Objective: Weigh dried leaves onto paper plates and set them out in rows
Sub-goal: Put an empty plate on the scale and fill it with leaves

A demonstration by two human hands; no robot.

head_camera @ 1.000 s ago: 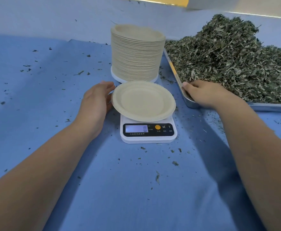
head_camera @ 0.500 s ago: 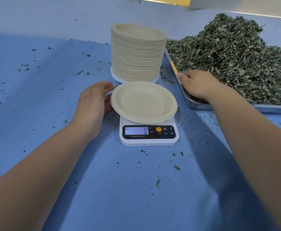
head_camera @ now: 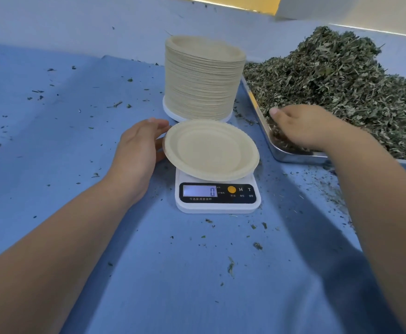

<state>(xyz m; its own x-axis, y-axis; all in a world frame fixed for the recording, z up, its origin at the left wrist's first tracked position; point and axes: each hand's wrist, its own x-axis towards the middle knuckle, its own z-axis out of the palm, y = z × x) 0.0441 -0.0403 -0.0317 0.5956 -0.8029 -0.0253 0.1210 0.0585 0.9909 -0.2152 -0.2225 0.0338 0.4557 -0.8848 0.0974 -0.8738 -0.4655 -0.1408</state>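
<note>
Dried leaves (head_camera: 341, 88): heaped in the metal tray (head_camera: 293, 156), upper right; probably light, loose and crumbly, best scooped in a cupped handful.
Paper plate (head_camera: 210, 150): empty on the scale (head_camera: 217, 206), centre; looks flimsy.
Right hand (head_camera: 305, 126): fingers down among the leaves, grasp hidden.
Left hand (head_camera: 137, 148): relaxed, fingertips touching the plate rim.

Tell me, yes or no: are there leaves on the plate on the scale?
No, the plate on the scale is bare and the display reads 0.
</note>
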